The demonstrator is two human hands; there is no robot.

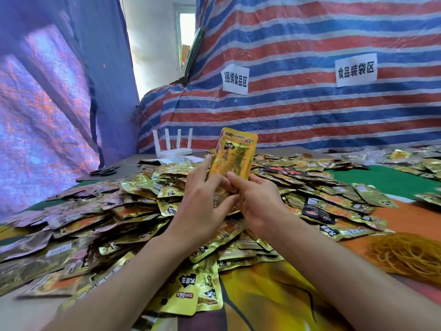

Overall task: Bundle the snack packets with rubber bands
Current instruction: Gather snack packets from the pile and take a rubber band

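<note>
One gold foil snack packet (235,154) stands upright above the heap, its printed face towards the camera and its top edge uppermost. The right hand (260,201) grips its lower end, and the fingers of the left hand (202,206) lie against its left edge and lower face. Below and all around, a heap of loose packets (133,206), mostly gold with some black ones, is spread flat and overlapping across the worktop (410,216). A tangled pile of yellowish rubber bands (408,254) lies on the worktop to the right, just beside the heap.
</note>
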